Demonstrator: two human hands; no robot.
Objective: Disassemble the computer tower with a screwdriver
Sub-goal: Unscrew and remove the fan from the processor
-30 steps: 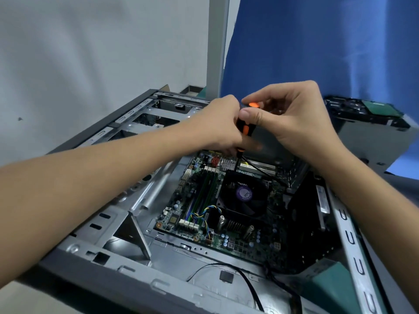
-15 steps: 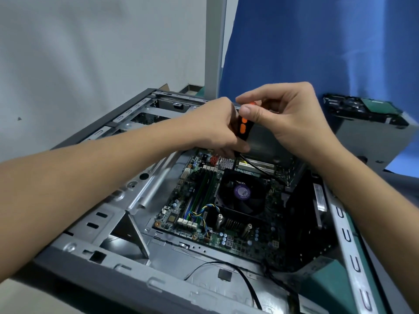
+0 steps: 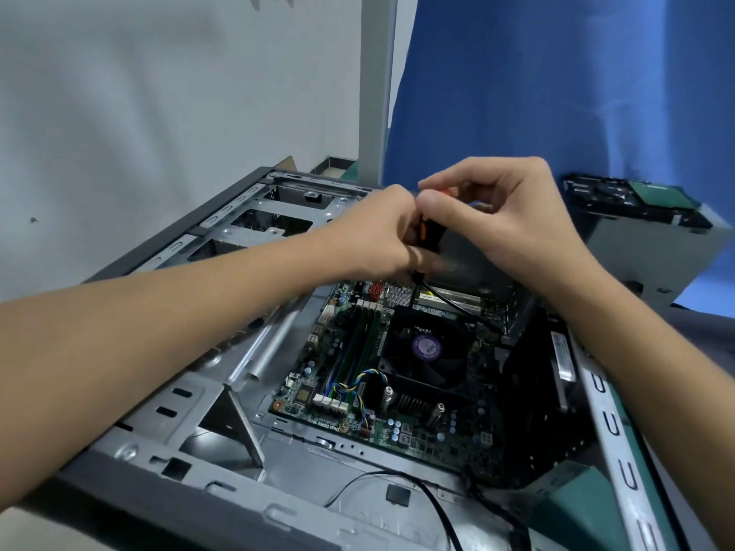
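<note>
White wall (image 3: 159, 113) and a blue cloth (image 3: 557, 93) back my view. Below them the computer tower (image 3: 191, 455) lies on its side, open, with its motherboard (image 3: 346, 351) and CPU fan (image 3: 427, 347) exposed. My left hand (image 3: 378, 236) curls round the black-and-orange screwdriver (image 3: 431, 238), which stands roughly upright over the board's far edge. My right hand (image 3: 513, 220) pinches the handle's top with thumb and fingers.
</note>
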